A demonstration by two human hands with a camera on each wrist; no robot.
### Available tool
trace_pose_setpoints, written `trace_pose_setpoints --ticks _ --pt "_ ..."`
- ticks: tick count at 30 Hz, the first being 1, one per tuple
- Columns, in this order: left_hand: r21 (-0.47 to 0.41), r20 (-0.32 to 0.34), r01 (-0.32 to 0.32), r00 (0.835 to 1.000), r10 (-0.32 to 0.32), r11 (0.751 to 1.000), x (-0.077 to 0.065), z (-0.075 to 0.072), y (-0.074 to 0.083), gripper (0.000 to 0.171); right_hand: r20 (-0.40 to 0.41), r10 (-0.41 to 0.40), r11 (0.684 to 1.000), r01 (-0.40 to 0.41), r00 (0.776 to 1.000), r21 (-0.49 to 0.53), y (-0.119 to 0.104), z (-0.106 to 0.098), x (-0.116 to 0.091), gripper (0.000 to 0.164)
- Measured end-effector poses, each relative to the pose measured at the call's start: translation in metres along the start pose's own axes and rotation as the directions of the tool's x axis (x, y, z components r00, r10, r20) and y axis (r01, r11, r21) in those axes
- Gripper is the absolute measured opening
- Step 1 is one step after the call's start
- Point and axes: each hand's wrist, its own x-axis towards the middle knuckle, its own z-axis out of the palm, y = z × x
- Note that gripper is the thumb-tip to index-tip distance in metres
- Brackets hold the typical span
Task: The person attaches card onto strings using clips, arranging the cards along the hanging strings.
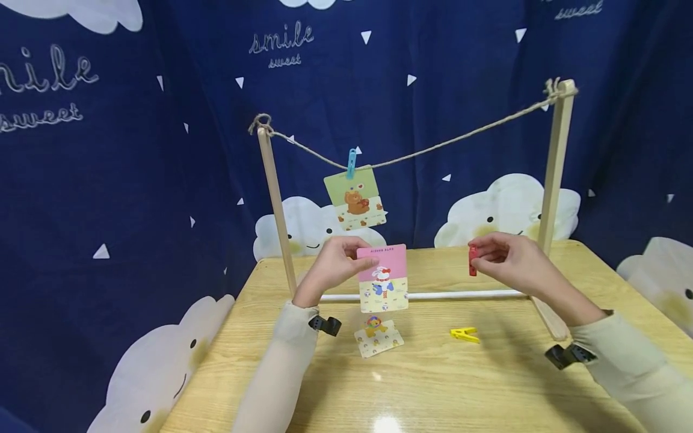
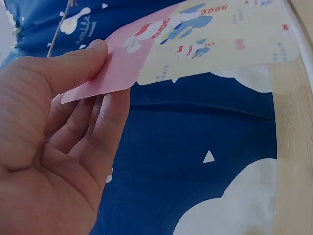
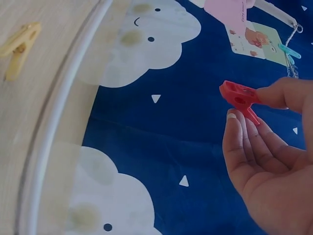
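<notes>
Between thumb and fingers, my left hand point(image 1: 337, 264) pinches a pink and cream card point(image 1: 383, 294) with a white rabbit on it, held upright over the table. The left wrist view shows the thumb on the card's printed face and the fingers behind its pink end. To the right, my right hand point(image 1: 511, 255) pinches a red clothespin point(image 3: 239, 98) by its handle end. Above the left hand, a green and cream bear card point(image 1: 354, 198) hangs from the sagging twine point(image 1: 460, 137), clipped by a blue clothespin point(image 1: 352, 163).
Another cream card point(image 1: 379, 340) with a lion lies on the wooden table point(image 1: 422, 385). Right of it lies a yellow clothespin point(image 1: 464, 335). Two wooden posts point(image 1: 556, 168) hold the twine, with a white rod point(image 1: 465, 294) low between them. A dark blue curtain point(image 1: 162, 180) hangs behind.
</notes>
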Motion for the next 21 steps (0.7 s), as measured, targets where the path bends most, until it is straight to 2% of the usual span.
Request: trace_pose_setpoints --ticks 9,14,21 --pt "-0.055 -0.074 -0.032 0.997 0.028 0.998 0.011 0.002 0.004 0.012 -0.038 -0.044 0.999 0.043 0.998 -0.025 -0.016 -0.005 0.013 0.030" --pt "-0.074 -0.093 -0.039 0.995 0.032 0.996 0.018 0.004 0.005 0.013 -0.068 -0.076 0.997 0.075 0.995 -0.018 -0.023 -0.011 0.021 0.031" --pt "-0.083 -0.135 -0.074 0.989 0.062 0.994 0.030 0.007 0.013 0.015 -0.119 -0.082 0.996 0.078 0.990 -0.038 -0.043 -0.023 0.036 0.032"
